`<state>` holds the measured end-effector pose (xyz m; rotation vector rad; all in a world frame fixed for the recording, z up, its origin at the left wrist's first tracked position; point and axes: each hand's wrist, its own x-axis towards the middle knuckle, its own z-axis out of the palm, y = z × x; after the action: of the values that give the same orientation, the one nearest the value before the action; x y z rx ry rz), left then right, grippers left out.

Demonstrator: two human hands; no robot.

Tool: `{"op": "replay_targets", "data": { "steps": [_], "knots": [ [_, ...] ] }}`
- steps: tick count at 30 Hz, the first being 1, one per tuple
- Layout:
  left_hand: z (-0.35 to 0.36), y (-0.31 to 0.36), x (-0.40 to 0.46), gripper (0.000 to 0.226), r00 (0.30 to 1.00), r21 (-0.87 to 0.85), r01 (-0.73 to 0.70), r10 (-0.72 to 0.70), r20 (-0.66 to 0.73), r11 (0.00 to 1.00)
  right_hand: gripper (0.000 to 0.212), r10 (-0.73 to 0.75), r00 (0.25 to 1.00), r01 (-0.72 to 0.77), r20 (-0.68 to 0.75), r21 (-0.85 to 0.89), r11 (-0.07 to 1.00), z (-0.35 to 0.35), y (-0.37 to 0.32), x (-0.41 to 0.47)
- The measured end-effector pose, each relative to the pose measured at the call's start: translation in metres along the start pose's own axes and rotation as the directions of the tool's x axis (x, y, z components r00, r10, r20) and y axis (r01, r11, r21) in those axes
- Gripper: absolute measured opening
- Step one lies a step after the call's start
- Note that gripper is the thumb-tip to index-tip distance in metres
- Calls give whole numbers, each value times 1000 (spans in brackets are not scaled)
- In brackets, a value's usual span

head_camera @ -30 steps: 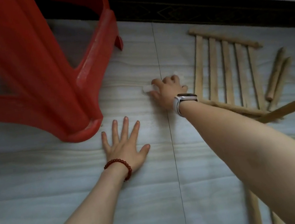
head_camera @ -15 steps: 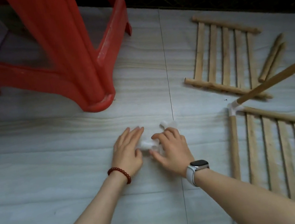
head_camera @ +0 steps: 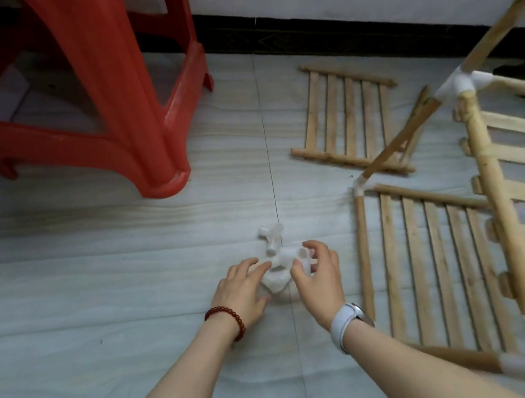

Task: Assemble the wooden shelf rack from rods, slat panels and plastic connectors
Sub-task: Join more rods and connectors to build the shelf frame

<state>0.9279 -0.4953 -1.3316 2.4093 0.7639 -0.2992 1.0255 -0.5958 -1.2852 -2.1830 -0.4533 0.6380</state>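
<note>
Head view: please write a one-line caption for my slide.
Both hands, left and right, gather white plastic connectors on the floor beside a partly assembled wooden rack.

Person's 2 forearms, both bare with no sleeves showing. Left hand (head_camera: pixel 241 287): wrist encircled by 1 bracelet of round dark-red beads (head_camera: pixel 226 316). Right hand (head_camera: pixel 319 276): wrist carries 1 watch (head_camera: pixel 349 322) on a smooth white band, its dark rounded case at the wrist's outer side.
</note>
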Motion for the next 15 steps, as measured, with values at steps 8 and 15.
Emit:
{"op": "replay_targets", "data": {
  "steps": [8,15],
  "knots": [
    [29,32,13,27,1000,-8,13,-13,3,1000,39,119,992,-120,-41,-27,992,-34,10,-18],
    [-47,42,-7,32,884,-543,229,-406,-232,808,35,96,995,-100,39,120,988,-50,-42,-36]
  ]
}}
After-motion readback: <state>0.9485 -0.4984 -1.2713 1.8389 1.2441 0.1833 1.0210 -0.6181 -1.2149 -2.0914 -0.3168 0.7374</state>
